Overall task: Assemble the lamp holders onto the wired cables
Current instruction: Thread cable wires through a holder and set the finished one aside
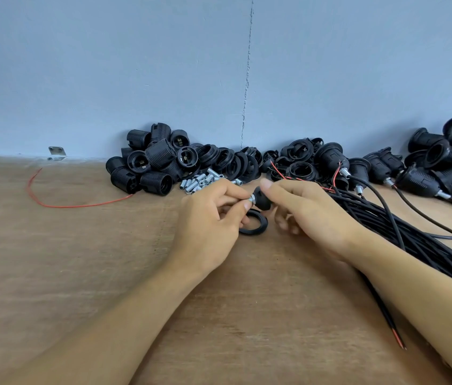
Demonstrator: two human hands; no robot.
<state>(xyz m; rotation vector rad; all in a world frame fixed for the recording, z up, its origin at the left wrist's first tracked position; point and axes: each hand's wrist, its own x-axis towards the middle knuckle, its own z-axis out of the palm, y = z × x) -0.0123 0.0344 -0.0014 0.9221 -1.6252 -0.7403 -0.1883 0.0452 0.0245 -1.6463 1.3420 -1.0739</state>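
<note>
While the right hand (302, 209) is gripping the lamp-holder cap (263, 201), the left hand (208, 218) is pinching its silver tube (251, 200) at nine o'clock.

Behind is a plain blue-grey wall (108, 65), matte, w/ a thin dark crack (247, 79) running vertical, approx. in the middle. Below, a brown wooden table top (66, 259) meets the wall. A small metal bracket (57, 153) sits at this joint, left side. Light is soft & even.
</note>
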